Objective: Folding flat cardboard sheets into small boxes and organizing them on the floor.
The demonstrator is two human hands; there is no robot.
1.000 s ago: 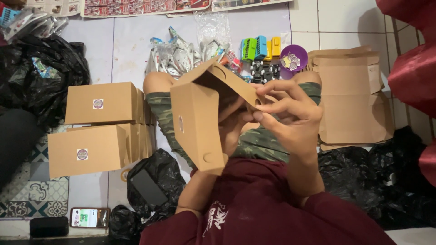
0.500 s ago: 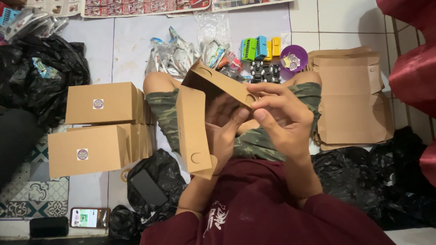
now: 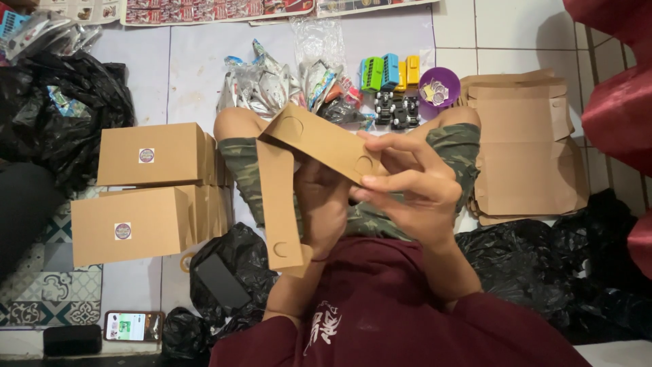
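I hold a brown cardboard box in front of my chest, partly folded, with its open side toward me. My left hand is inside it, palm against the inner walls. My right hand pinches the upper flap near a half-round tab slot. The box's left wall stands upright and the top flap slants down to the right. My crossed legs in camouflage shorts lie under it.
Two closed brown boxes with round stickers sit at the left. Flat box blanks are stacked at the right. Toy vehicles, a purple bowl and plastic packets lie ahead. Black bags and a phone lie around.
The box has turned, so its open side now faces me more fully. My left hand has gone deeper inside, and the top flap has swung down under my right hand.
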